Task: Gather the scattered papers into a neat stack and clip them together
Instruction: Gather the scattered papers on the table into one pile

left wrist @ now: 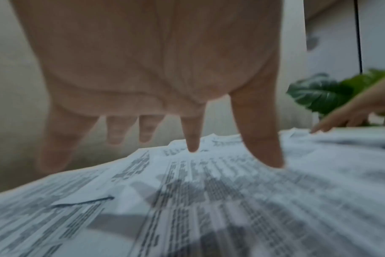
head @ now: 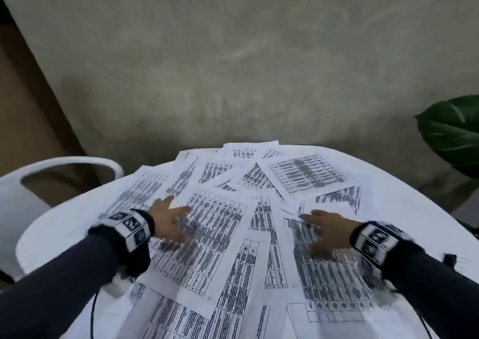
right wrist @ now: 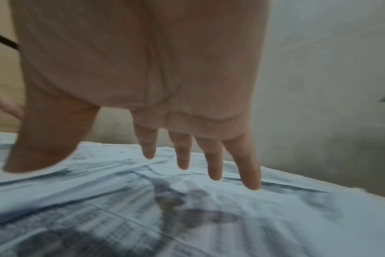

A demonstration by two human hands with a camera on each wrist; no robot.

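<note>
Print on papers (head: 217, 224) illegible; both hands motion-blurred; plant (head: 453, 133) cut off

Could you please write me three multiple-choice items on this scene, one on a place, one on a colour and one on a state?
1. Where do the papers lie?
A. spread over the white table
B. on the floor
C. in a box

2. What colour is the leaf at the right?
A. red
B. green
C. yellow

3. How is the left hand?
A. clenched in a fist
B. gripping a clip
C. open, fingers spread

Answers: 1 A, the sheets overlap across the tabletop; 2 B, it is dark green; 3 C, the left wrist view shows straight, spread fingers holding nothing.
</note>
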